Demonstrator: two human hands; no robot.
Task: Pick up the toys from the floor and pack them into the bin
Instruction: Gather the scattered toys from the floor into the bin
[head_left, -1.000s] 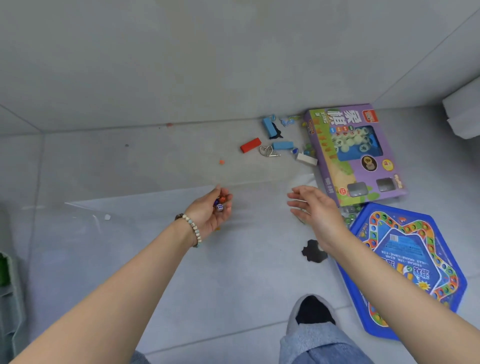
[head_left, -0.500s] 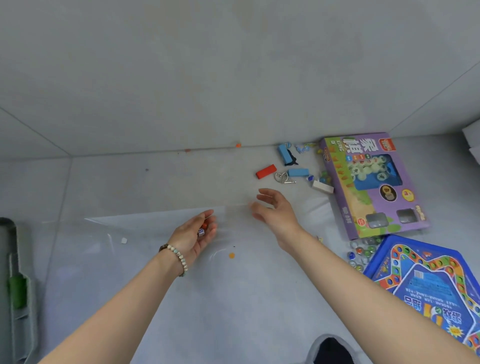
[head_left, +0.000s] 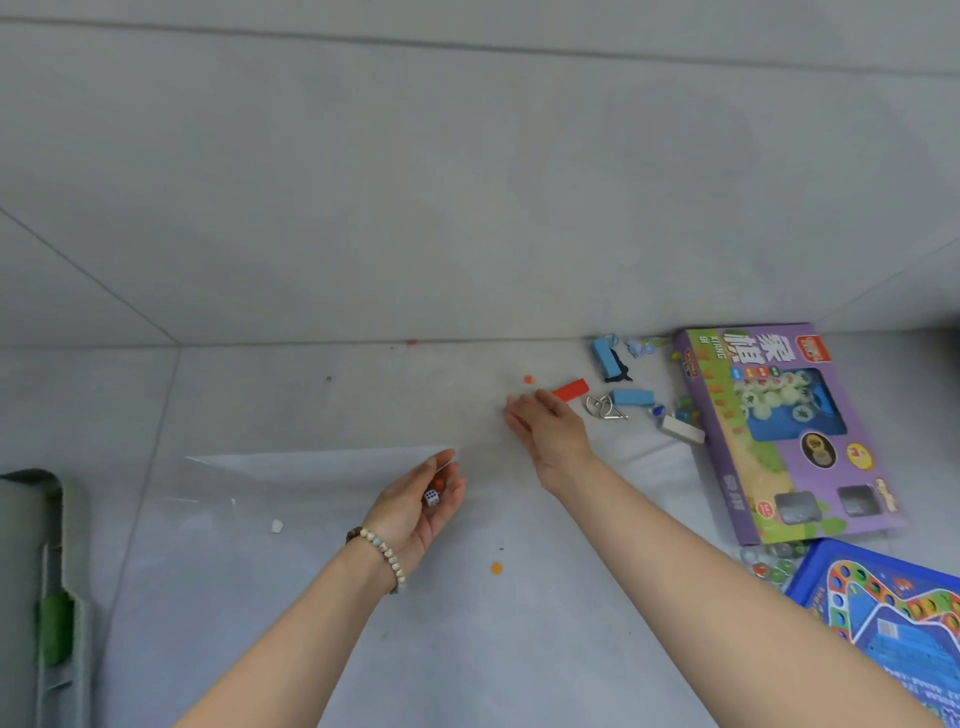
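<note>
The left hand (head_left: 415, 499) cups a small white spotted die (head_left: 431, 497) in half-curled fingers. The right hand (head_left: 548, 434) hovers, fingers straight and loosely together, with a red rectangular block (head_left: 570, 389) at its one o'clock.

Red block (head_left: 570, 389); two blue blocks (head_left: 631, 398); purple game box (head_left: 784, 431); white die (head_left: 431, 497), coloured pips.

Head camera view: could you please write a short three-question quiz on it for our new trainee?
1. True or false: the left hand holds a die.
2. Which lies nearest the fingers of the right hand? A: red block. B: purple box. C: blue board.
3. Fill in: the bead bracelet sits on the ___ wrist.
Key: 1 true; 2 A; 3 left.
</note>
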